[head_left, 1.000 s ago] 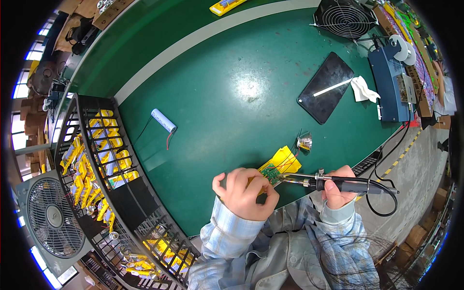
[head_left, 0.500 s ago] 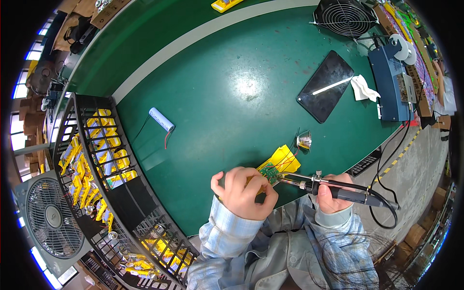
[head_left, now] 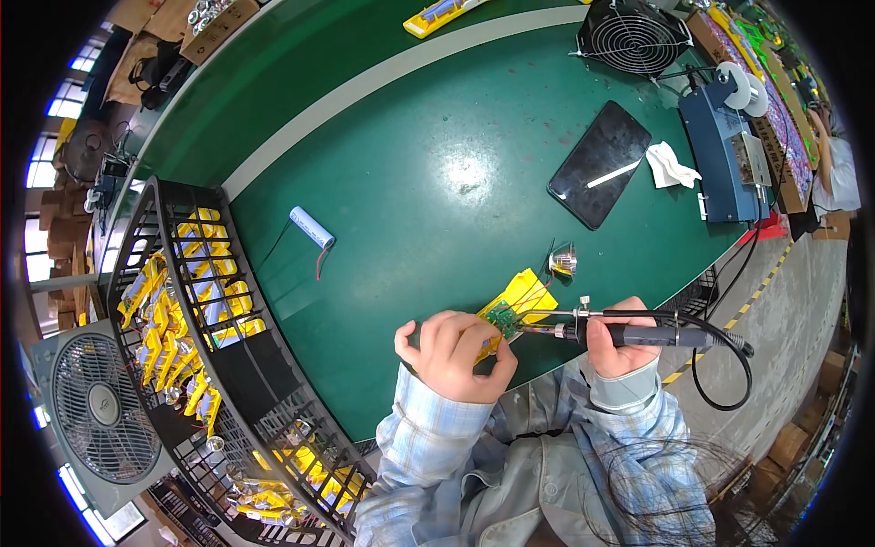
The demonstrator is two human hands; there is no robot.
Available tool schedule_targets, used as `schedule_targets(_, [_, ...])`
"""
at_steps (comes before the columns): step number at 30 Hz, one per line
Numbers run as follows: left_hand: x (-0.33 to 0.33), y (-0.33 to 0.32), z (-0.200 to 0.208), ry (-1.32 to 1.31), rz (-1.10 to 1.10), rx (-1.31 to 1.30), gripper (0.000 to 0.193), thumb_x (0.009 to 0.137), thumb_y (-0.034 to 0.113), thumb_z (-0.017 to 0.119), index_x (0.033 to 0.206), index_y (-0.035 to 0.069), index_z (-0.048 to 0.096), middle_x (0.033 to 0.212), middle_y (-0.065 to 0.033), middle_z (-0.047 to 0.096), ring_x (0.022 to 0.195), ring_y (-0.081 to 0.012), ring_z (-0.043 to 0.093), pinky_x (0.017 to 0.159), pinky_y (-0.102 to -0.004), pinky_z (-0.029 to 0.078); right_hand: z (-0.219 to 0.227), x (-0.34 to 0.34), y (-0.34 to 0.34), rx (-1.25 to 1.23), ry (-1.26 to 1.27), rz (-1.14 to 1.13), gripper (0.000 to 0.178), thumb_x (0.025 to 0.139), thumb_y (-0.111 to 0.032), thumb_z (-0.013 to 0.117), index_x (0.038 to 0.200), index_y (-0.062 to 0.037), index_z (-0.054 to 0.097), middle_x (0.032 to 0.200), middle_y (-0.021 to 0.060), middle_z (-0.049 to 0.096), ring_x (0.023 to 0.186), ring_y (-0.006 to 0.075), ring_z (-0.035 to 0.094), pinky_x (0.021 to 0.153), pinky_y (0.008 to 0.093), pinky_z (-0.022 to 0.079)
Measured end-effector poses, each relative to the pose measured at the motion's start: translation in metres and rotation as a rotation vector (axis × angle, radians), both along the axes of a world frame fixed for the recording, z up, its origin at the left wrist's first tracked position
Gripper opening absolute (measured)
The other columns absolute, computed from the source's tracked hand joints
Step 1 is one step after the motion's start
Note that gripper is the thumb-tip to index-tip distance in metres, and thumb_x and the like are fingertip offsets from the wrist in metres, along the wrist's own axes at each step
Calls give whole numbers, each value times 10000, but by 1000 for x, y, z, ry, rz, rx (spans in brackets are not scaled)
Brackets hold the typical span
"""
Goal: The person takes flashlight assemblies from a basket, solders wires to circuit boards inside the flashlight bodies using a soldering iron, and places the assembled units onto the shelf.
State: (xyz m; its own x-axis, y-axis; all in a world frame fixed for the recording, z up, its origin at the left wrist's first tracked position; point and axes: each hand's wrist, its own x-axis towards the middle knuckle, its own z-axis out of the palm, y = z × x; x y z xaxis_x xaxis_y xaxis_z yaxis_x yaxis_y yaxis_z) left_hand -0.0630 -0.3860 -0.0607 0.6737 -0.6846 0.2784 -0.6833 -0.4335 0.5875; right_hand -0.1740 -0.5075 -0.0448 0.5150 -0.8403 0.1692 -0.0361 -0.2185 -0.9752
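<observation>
My left hand [head_left: 454, 357] grips a yellow plastic housing [head_left: 534, 292] near the table's front edge, its fingers curled over one end. On the housing sits a small green circuit board [head_left: 500, 316] with thin red and dark wires. A shiny lamp reflector [head_left: 564, 262] lies just beyond, beside those wires. My right hand [head_left: 622, 348] is closed around a soldering iron [head_left: 670, 334] with a thin feed tube along its top. The iron points left, and its tip is at the board; whether it touches cannot be made out.
A blue battery cell [head_left: 312, 226] with two leads lies at the left. A black basket [head_left: 239, 363] holds several yellow housings. Toward the back right are a dark tablet [head_left: 597, 169], a white tissue [head_left: 673, 166], a blue box-shaped unit [head_left: 725, 155] with a spool, and a black fan [head_left: 633, 38].
The soldering iron has swung to a more level angle, its tip staying by the board. My left hand keeps its hold on the housing. The whole view has shifted slightly.
</observation>
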Motion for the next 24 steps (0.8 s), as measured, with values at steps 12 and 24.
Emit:
schedule_targets(12, [-2, 2, -3, -21, 17, -22, 147, 496, 99, 612, 622, 149, 556, 728, 24, 507, 790, -161, 491, 841, -376, 184, 7, -24, -2, 260, 89, -2, 141, 705, -118, 583, 703, -16, 486, 642, 38, 493, 581, 88, 436, 541, 230, 368])
schedule_targets(24, [4, 71, 16, 38, -236, 31, 294, 477, 80, 599, 680, 288, 644, 960, 35, 550, 985, -237, 430, 835, -425, 282, 1, -25, -4, 229, -24, -26, 148, 722, -126, 537, 703, -27, 428, 564, 44, 444, 361, 70, 353, 326, 188, 279])
